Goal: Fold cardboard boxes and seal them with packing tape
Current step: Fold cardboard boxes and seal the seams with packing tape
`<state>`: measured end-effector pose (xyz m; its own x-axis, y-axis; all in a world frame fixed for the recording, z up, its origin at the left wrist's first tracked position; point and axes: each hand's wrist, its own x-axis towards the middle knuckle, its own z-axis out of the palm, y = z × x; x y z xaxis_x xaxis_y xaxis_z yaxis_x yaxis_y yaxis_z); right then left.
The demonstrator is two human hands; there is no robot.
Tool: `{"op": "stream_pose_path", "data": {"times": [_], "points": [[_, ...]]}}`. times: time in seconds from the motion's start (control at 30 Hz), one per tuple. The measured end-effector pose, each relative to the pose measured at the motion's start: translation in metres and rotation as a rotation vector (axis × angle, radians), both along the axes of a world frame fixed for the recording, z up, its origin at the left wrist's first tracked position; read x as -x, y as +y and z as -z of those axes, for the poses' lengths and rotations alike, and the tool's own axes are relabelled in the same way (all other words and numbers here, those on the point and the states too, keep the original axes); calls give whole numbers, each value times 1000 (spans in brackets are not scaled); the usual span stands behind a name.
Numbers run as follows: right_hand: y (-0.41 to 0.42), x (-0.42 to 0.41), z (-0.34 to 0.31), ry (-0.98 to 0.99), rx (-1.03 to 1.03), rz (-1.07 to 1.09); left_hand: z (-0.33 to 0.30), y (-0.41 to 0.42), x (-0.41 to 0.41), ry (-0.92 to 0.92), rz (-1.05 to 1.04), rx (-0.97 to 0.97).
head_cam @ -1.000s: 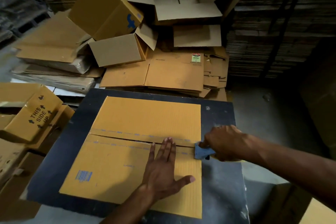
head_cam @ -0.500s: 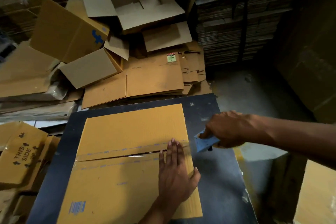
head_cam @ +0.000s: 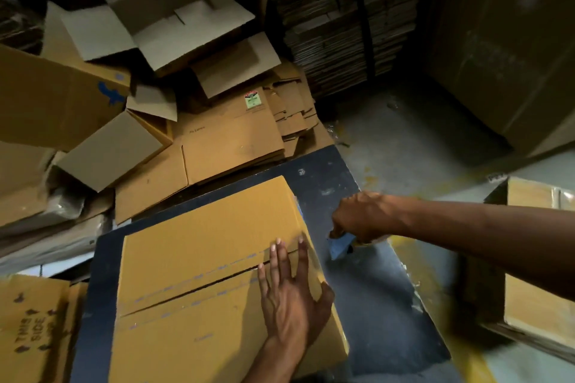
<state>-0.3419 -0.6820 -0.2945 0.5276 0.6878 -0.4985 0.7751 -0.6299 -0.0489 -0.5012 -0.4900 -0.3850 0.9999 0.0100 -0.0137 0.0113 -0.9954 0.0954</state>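
Note:
A yellow-brown cardboard box point(head_cam: 211, 242) lies with its two closed flaps up on a dark table point(head_cam: 370, 289). Clear tape runs along the seam between the flaps. My left hand point(head_cam: 292, 295) presses flat on the right end of that seam, fingers straight and spread. My right hand point(head_cam: 361, 216) is off the box's right edge, above the table, gripping a tape dispenser point(head_cam: 340, 244) whose blue blade end points down toward the table. The roll itself is hidden under the hand.
Flattened and half-opened cartons point(head_cam: 217, 140) are heaped behind the table. A box printed THIS SIDE point(head_cam: 31, 333) sits at the left. Stacked flat cardboard point(head_cam: 342, 22) rises at the back. Another taped box point(head_cam: 538, 258) stands on the floor at the right.
My right hand has drawn the dispenser rightward off the box's edge, out over the table. My left hand slid right along the seam. The view has swung to the right.

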Motion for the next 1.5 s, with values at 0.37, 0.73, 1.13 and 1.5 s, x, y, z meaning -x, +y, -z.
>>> {"op": "stream_pose_path", "data": {"times": [0.37,0.73,1.13,1.5], "points": [[42,5,40,-48,121,-24,-21,3,-25,44,262,-297],[-35,-21,129,538,-227,569,-9,19,-19,115,181,-54],[-22,0,169,336,-320,801,3,17,-17,46,164,27],[56,40,136,245,-1284,1336,6,16,-16,30,96,147]]}}
